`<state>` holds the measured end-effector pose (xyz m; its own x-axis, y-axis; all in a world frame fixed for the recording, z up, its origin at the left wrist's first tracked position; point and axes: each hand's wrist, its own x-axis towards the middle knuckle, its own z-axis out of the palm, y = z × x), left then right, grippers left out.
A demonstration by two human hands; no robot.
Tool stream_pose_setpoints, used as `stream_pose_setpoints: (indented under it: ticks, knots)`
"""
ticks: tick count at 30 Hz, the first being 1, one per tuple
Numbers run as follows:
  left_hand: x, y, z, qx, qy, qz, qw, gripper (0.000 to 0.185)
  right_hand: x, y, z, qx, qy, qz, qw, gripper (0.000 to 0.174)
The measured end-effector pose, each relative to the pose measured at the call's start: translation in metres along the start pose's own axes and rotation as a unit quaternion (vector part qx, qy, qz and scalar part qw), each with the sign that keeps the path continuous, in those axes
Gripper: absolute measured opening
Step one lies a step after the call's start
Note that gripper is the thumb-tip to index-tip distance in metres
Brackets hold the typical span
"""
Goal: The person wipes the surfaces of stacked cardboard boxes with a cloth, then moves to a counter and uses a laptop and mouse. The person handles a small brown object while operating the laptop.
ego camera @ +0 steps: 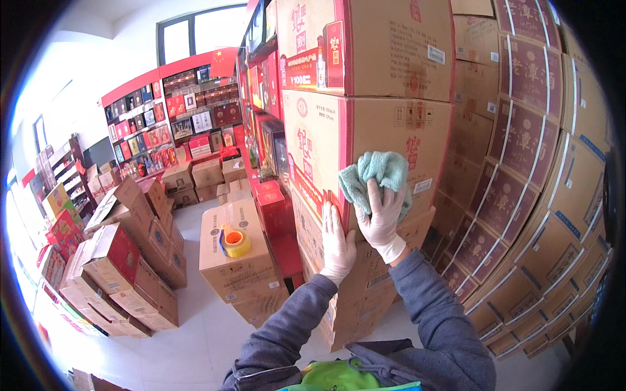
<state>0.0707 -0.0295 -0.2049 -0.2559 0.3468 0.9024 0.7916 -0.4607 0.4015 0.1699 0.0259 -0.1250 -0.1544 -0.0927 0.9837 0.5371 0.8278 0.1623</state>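
Directly before me rises a stack of cardboard cartons, with a red-edged carton at chest height. My right hand, in a white glove, presses a bunched green cloth against that carton's right face, close to the corner. The cloth hides part of the printing there. On the carton's left, printed face rests my left hand, also gloved, its palm flat and fingers pointing up; it holds nothing. Another carton of the same kind sits on top, bearing red writing and a bottle picture.
To the right stands a tall wall of strapped cartons. At left, a tape roll lies on a lower carton. Further left are more stacked cartons. Behind them, shelves hold boxed goods. Pale tiled floor runs between the stacks.
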Motion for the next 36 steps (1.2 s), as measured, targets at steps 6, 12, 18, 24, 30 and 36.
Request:
stream_pose_setpoints:
  ticks: [6,12,18,24,30,36]
  knots:
    - [0.002,0.0,-0.002,0.004,-0.018,-0.003,1.0,0.082,0.06,0.007,-0.006,-0.021,0.022,-0.037,0.999,0.062]
    - [0.002,-0.001,-0.001,0.007,-0.035,-0.034,0.999,0.091,0.114,0.018,-0.007,-0.036,0.046,-0.081,0.995,0.063]
    - [-0.001,-0.005,0.001,0.0,-0.016,-0.014,1.0,0.089,0.18,0.034,-0.001,-0.024,0.112,-0.086,0.99,0.066]
    - [-0.002,-0.007,0.003,0.002,-0.005,0.003,1.0,0.091,0.257,0.047,0.007,-0.045,0.166,-0.119,0.978,0.062]
    - [-0.003,-0.008,0.003,0.007,-0.007,0.007,1.0,0.094,0.329,0.057,0.017,-0.063,0.26,-0.154,0.951,0.058]
    - [0.001,-0.002,-0.003,-0.015,-0.023,0.004,1.0,0.094,0.372,0.057,0.017,-0.05,0.257,-0.097,0.96,0.058]
